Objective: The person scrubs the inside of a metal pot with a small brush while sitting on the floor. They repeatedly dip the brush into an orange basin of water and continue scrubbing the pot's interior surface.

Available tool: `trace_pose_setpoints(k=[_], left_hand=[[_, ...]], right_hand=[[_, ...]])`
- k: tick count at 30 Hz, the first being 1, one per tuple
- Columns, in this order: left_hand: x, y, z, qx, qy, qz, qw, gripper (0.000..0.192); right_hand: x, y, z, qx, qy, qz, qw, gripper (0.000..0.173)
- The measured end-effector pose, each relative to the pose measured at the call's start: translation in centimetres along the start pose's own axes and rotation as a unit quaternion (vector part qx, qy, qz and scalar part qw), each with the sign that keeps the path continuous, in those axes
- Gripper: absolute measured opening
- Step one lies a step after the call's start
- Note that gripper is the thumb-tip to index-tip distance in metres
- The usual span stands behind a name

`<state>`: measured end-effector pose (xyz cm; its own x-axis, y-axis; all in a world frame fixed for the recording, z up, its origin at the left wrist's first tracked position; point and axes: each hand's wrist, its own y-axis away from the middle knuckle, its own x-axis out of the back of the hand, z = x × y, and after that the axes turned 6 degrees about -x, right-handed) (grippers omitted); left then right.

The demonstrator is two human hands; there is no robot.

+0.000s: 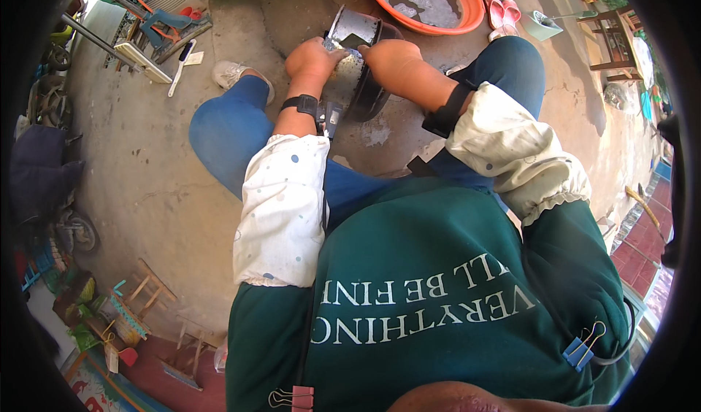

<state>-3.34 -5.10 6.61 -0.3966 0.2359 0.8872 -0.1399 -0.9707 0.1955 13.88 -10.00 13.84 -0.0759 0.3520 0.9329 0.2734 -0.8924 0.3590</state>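
Note:
Between my knees, close above the concrete floor, is a metal casing (342,83) with a speckled, stained grey face and a dark curved rim (368,97). My left hand (309,61) grips its left edge, the thumb pointing inward over the metal. From the other side my right hand (393,66) closes over the dark rim, its thumb and fingertips near the middle of the face. Both hands hide parts of the casing. Whether a small scourer or cloth is under the fingers cannot be made out. Black straps circle both wrists, and white sleeve covers (282,209) wrap my forearms.
An orange basin (472,9) of sudsy water stands beyond the casing. Pink shoes (495,11) and a pale green dustpan (542,26) lie to its right. On the left are a long-handled brush (179,70) and a blue plastic object (161,26). Small wooden stools (148,289) stand lower left.

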Motion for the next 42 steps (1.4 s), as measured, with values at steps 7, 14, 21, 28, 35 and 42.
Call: trace_pose_setpoints(k=[7,14,21,28,35,42], left_hand=[[0.1,0.3,0.0,0.001,0.021,0.002,1.0,0.056],[0.2,0.5,-0.4,-0.004,0.01,0.002,1.0,0.06],[0.5,0.7,-0.4,0.006,0.021,-0.007,1.0,0.057],[0.5,0.8,-0.7,-0.007,0.018,0.017,1.0,0.057],[0.1,0.6,-0.8,-0.004,0.005,0.016,1.0,0.058],[0.8,0.9,-0.3,0.005,0.025,-0.015,1.0,0.057]], right_hand=[[-0.5,0.2,0.5,0.007,-0.024,0.025,0.999,0.029],[0.0,-0.2,0.1,0.014,-0.014,0.012,1.0,0.037],[0.3,-0.3,-0.2,0.01,0.0,-0.002,1.0,0.027],[0.2,-0.9,-0.1,0.025,0.005,0.009,1.0,0.029],[-0.1,-1.0,0.1,-0.004,0.004,-0.001,1.0,0.023],[0.9,-1.6,1.1,0.071,-0.007,0.044,0.996,0.025]])
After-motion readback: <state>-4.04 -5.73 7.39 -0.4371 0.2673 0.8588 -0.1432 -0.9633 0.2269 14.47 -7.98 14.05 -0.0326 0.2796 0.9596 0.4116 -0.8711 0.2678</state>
